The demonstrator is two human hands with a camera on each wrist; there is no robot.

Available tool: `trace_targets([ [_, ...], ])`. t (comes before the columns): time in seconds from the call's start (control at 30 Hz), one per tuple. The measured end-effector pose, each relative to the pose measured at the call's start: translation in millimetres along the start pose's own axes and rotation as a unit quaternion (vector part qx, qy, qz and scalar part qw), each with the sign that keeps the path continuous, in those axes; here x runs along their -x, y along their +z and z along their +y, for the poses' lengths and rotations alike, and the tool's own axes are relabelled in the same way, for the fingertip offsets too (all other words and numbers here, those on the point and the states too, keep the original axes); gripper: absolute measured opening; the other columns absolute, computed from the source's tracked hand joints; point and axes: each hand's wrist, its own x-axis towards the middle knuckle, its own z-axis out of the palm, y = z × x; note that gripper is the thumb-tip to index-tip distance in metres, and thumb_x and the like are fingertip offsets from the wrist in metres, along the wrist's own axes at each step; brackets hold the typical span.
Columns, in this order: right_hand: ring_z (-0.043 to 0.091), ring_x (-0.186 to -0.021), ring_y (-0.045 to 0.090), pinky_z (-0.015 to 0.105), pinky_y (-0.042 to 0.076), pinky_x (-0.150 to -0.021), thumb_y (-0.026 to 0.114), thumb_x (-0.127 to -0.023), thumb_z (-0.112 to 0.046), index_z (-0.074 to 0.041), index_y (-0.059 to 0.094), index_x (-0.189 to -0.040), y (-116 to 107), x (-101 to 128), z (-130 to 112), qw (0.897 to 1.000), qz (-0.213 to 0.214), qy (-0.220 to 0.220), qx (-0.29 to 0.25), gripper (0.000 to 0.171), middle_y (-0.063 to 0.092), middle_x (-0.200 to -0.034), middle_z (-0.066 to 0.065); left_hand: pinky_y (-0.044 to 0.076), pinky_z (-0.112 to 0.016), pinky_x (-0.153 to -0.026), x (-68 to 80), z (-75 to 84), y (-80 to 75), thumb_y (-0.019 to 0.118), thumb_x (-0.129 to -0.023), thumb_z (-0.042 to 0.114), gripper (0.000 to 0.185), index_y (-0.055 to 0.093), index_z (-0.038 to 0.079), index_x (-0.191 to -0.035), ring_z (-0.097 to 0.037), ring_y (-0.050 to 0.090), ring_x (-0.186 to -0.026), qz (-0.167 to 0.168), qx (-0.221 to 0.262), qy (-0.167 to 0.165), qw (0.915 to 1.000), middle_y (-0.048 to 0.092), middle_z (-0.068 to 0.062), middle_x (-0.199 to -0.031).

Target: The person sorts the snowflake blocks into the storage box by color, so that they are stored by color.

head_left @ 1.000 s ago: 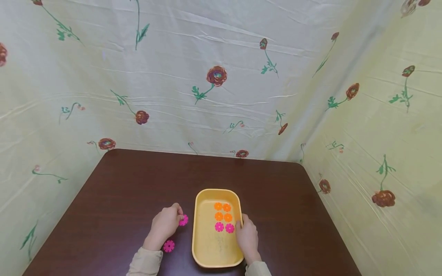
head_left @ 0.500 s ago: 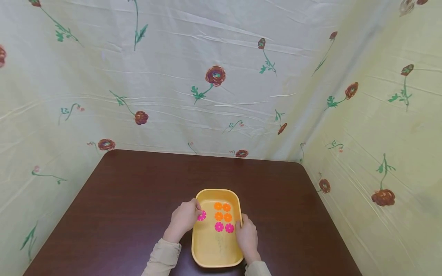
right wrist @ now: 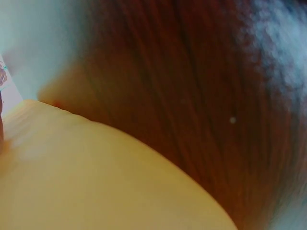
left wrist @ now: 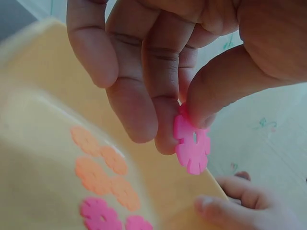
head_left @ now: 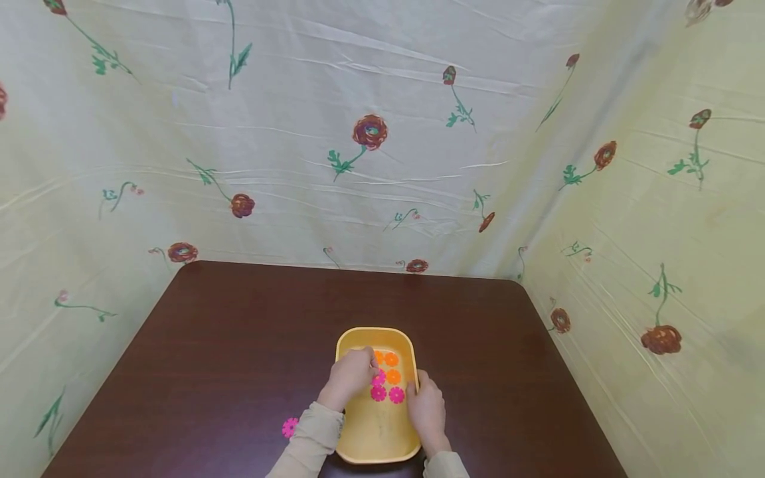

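A yellow tray [head_left: 369, 451] lies near the table's front edge, holding orange flower discs [head_left: 392, 368] with two pink flower discs [head_left: 387, 395] in a row below them. My left hand [head_left: 370, 373] hovers over the tray and pinches another pink flower disc [left wrist: 193, 146] between thumb and fingers, just above the orange discs [left wrist: 103, 167]. My right hand [head_left: 420, 386] grips the tray's right rim; its fingers [left wrist: 225, 207] show at the tray's edge. One more pink disc [head_left: 289, 427] lies on the table left of the tray, beside my left sleeve.
The dark brown table [head_left: 239, 332] is enclosed at the back and on both sides by pale cloth with printed flowers [head_left: 370, 133]. The right wrist view is a blur of the yellow tray [right wrist: 96, 182] and brown tabletop [right wrist: 192, 72].
My left hand picked up a pink disc from the table left of the tray and carried it right, over the tray's inside. The right hand stayed on the rim.
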Motion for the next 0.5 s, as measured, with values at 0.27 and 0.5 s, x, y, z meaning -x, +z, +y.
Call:
trace_targets([
  [0.27, 0.025, -0.071, 0.062, 0.041, 0.050, -0.061, 0.060, -0.086, -0.015, -0.005, 0.059, -0.109, -2.2, 0.5, 0.0, 1.000, 0.008, -0.020, 0.008, 0.025, 0.062, -0.084, 0.009, 0.034, -0.026, -0.046, -2.7, 12.2, 14.7, 0.064, -0.079, 0.011, 0.016, 0.053, 0.013, -0.068, -0.011, 0.043, -0.051, -0.032, 0.010, 0.006, 0.9994, 0.048, 0.004, -0.060],
  [0.5, 0.029, -0.070, 0.063, 0.043, 0.049, -0.058, 0.060, -0.085, -0.014, -0.005, 0.060, -0.106, -2.6, 1.0, 0.5, 0.999, 0.018, -0.034, 0.011, 0.023, 0.062, -0.083, 0.010, 0.030, -0.026, -0.041, -2.9, 20.2, 25.3, 0.063, -0.075, 0.009, 0.032, 0.045, 0.014, -0.049, -0.010, 0.035, -0.043, -0.058, 0.010, 0.019, 0.9981, 0.037, 0.005, -0.048],
])
